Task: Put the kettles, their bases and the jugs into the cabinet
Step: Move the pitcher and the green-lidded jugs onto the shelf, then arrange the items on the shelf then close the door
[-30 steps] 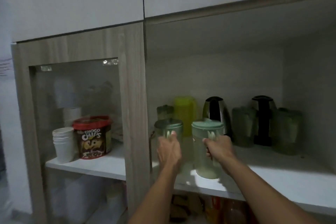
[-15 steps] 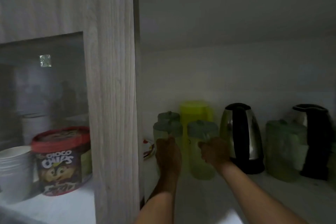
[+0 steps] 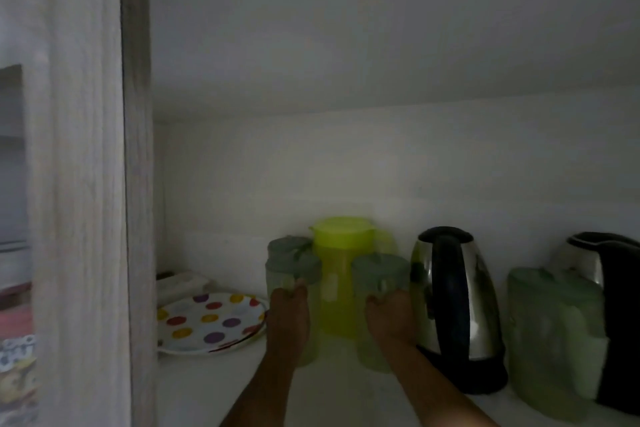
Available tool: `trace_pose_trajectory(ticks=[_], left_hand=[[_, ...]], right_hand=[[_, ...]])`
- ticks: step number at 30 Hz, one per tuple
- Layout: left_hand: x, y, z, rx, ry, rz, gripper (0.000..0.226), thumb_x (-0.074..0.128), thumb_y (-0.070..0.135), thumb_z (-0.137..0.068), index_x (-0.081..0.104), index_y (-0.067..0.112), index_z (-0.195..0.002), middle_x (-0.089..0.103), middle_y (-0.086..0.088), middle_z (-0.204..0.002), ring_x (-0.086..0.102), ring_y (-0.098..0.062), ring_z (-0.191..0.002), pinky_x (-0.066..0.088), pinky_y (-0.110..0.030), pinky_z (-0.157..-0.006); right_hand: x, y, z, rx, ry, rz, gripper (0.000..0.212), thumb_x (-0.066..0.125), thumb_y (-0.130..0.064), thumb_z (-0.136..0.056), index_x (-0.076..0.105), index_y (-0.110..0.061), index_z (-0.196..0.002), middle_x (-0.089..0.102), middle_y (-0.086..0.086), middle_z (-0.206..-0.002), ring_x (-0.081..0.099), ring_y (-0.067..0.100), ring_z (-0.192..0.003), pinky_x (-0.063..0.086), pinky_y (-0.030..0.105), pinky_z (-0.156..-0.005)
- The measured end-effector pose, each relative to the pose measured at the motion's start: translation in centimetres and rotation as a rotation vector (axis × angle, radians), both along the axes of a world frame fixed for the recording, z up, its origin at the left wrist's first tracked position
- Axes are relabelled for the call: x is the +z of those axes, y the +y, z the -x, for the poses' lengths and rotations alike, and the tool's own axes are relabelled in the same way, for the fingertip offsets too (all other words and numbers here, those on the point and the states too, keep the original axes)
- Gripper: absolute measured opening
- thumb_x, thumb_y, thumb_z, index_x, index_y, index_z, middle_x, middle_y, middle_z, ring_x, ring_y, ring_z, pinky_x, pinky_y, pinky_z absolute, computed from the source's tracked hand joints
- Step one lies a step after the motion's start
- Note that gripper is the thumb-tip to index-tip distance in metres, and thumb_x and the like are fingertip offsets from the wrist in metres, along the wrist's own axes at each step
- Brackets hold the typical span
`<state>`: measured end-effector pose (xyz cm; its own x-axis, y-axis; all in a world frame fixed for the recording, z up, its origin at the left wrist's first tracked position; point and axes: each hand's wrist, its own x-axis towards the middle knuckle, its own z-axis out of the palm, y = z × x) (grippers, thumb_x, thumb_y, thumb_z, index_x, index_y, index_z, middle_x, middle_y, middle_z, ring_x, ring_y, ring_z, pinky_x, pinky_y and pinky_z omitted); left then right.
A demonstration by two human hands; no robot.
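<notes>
Left hand [image 3: 287,315] grip wrapped around a pale green jug [image 3: 294,288]; right hand [image 3: 391,317] grip wrapped around a second green jug [image 3: 379,283]. Both jugs upright on the cabinet shelf [image 3: 214,388], in front of a yellow-green jug [image 3: 341,264]. Steel kettle [image 3: 453,302] on its black base just right of them. Dotted plate [image 3: 207,321] to the left.

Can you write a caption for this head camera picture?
Two hands set pale green plastic jugs beside a steel kettle.
</notes>
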<state>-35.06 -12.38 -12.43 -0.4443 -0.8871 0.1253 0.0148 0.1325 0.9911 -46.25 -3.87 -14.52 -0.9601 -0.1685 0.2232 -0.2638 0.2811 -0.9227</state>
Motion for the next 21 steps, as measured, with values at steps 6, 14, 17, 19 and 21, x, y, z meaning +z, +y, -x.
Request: trace_pose_trajectory(ticks=[6, 14, 17, 19, 21], left_hand=[[-2.9, 1.9, 0.0, 0.03, -0.425, 0.035, 0.092, 0.061, 0.062, -0.082, 0.039, -0.005, -0.142, 0.043, -0.024, -0.142, 0.044, -0.037, -0.131, 0.039, -0.039, -0.107], [-3.8, 6.8, -1.9, -0.182, -0.573, 0.302, 0.077, 0.049, 0.036, -0.099, 0.013, -0.008, -0.15, 0.021, -0.023, -0.155, 0.028, -0.039, -0.142, 0.031, -0.039, -0.11], [-3.1, 9.8, -4.1, -0.314, -0.404, 0.384, 0.063, 0.053, 0.028, -0.097, 0.026, -0.005, -0.144, 0.034, -0.023, -0.145, 0.039, -0.04, -0.132, 0.037, -0.041, -0.102], [-2.9, 12.2, -5.8, -0.428, -0.336, 0.435, 0.049, 0.055, 0.024, -0.094, 0.042, -0.004, -0.132, 0.046, -0.024, -0.134, 0.048, -0.042, -0.123, 0.043, -0.042, -0.096], [-2.7, 15.8, -7.8, -0.554, -0.297, 0.494, 0.045, 0.058, 0.024, -0.092, 0.049, -0.004, -0.125, 0.052, -0.026, -0.129, 0.052, -0.043, -0.12, 0.044, -0.042, -0.096]], right_hand=[[-0.2, 2.1, -1.3, 0.054, -0.081, -0.116, 0.051, 0.073, -0.026, -0.084, 0.058, 0.0, -0.125, 0.065, 0.019, -0.125, 0.064, 0.036, -0.114, 0.05, 0.033, -0.084], [-0.5, 8.5, -6.8, -0.095, -0.092, -0.275, 0.066, 0.067, -0.039, -0.089, 0.043, -0.003, -0.14, 0.055, 0.018, -0.142, 0.054, 0.035, -0.13, 0.047, 0.036, -0.098], [-0.2, 11.5, -10.6, -0.285, -0.076, -0.303, 0.055, 0.06, -0.047, -0.091, 0.057, -0.006, -0.127, 0.062, 0.02, -0.134, 0.06, 0.035, -0.122, 0.05, 0.035, -0.092], [-0.1, 14.5, -14.2, -0.436, -0.083, -0.319, 0.049, 0.057, -0.046, -0.092, 0.063, -0.008, -0.122, 0.063, 0.02, -0.132, 0.06, 0.037, -0.122, 0.05, 0.038, -0.095], [-0.5, 18.7, -18.5, -0.598, -0.089, -0.34, 0.049, 0.054, -0.047, -0.093, 0.063, -0.007, -0.121, 0.061, 0.022, -0.131, 0.057, 0.039, -0.124, 0.048, 0.041, -0.099]])
